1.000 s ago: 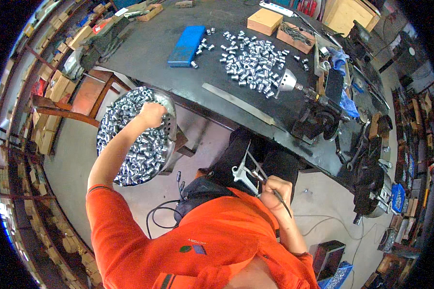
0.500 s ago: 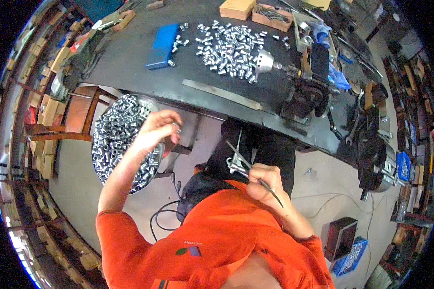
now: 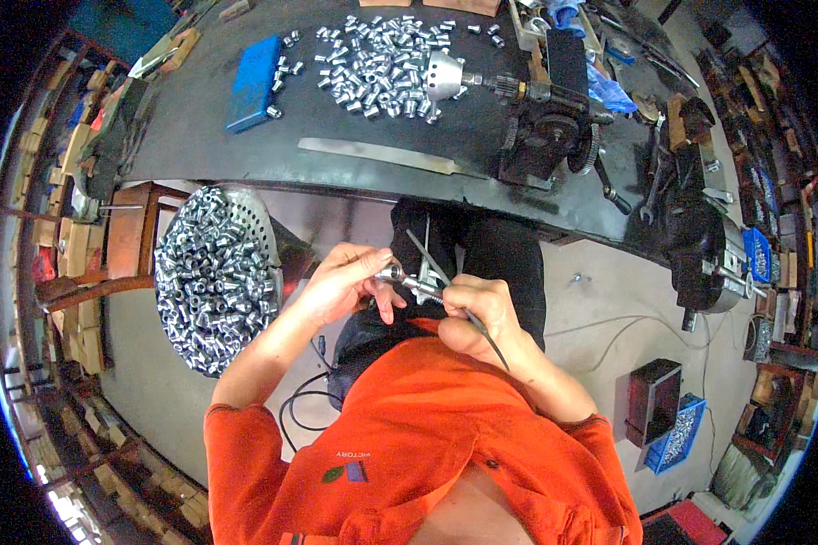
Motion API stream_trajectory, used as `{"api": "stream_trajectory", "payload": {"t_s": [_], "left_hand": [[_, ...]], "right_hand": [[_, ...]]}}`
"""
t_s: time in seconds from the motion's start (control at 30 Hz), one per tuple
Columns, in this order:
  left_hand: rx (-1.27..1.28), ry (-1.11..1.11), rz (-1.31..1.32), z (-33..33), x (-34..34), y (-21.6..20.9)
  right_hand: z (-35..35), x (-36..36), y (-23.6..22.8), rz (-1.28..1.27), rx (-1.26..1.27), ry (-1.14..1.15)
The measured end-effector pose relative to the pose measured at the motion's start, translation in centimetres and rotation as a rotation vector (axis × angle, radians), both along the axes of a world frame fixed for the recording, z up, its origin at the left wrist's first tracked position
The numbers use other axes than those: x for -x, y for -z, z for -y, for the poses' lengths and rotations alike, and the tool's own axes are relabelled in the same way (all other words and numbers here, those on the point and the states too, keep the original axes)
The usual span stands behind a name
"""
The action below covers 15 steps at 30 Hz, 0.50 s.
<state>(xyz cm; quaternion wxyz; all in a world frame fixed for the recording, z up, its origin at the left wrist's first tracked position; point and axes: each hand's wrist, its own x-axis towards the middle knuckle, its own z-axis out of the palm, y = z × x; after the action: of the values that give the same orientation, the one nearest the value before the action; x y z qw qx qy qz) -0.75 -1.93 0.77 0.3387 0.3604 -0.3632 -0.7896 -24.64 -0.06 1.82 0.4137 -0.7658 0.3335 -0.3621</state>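
Note:
My left hand point(image 3: 341, 286) pinches a small shiny metal sleeve point(image 3: 390, 273) between thumb and fingers. Wrapped in my right hand point(image 3: 480, 313) is a long, thin, file-like tool point(image 3: 429, 258), its pointed tail sticking out below the fist. A silvery metal piece point(image 3: 420, 289) also juts from that fist toward the sleeve; its kind is unclear, and I cannot tell whether the two touch. Both hands are above my lap, in front of the bench. To the left of my left hand, a perforated metal basin point(image 3: 259, 218) is heaped with similar metal sleeves point(image 3: 211, 282).
On the dark workbench point(image 3: 200, 154) lie loose metal sleeves point(image 3: 382, 68), a blue box point(image 3: 254, 84) and a flat metal bar point(image 3: 377, 156). A black cranked machine point(image 3: 554, 136) with a perforated cone stands at right. A blue crate point(image 3: 677, 436) rests on the floor.
My left hand has moved from beside the basin rightward to the tool in my right hand, bringing a sleeve. The camera view has shifted; my right hand keeps its grip.

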Motion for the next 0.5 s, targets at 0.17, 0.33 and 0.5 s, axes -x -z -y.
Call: {"api": "stream_trajectory", "payload": {"t_s": [0.17, 0.33, 0.5], "left_hand": [[0.251, 0.114, 0.403, 0.0, 0.3, -1.4], [0.242, 0.111, 0.355, -0.1, 0.7, -1.5], [0.387, 0.109, 0.309, 0.0, 1.2, -1.7]], "right_hand": [[-0.2, -0.8, 0.4, -0.131, 0.05, 0.039], [-0.5, -1.0, 0.5, -0.109, 0.003, 0.061], [-0.2, -0.6, 2.3, 0.053, -0.147, 0.011]]}}
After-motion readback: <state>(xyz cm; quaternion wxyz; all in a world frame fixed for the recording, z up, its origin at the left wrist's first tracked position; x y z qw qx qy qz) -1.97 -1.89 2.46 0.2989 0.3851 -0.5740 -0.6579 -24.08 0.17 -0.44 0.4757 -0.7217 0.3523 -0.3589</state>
